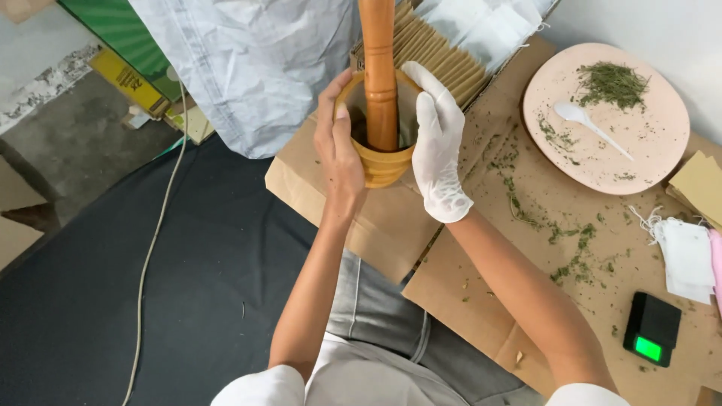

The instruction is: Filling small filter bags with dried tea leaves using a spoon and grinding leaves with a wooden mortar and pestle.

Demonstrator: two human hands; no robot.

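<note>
From my seat I judge this to be the grinding step: a wooden mortar (380,162) stands on the flattened cardboard (391,225) in front of me, and a tall wooden pestle (378,68) stands upright inside it, its top running out of the picture. My bare left hand (338,143) cups the mortar's near-left wall, fingers pressed together and curled around the rim, thumb along the outside. My right hand (438,143), in a white glove, lies against the right side of the bowl with the fingers held together and stretched up past the rim, close beside the pestle's shaft; I cannot tell whether they actually grip the shaft. Neither hand holds the pestle's upper part in view. Off to the right sit a pink plate (662,143) with a heap of dried green herb (613,81) and a white spoon (590,124), herb crumbs scattered over the cardboard, empty white tea bags (686,256) and a small black pocket scale (652,328). To carry on, I reckon the mortar must be kept steady against the cardboard while one hand takes the pestle.
</note>
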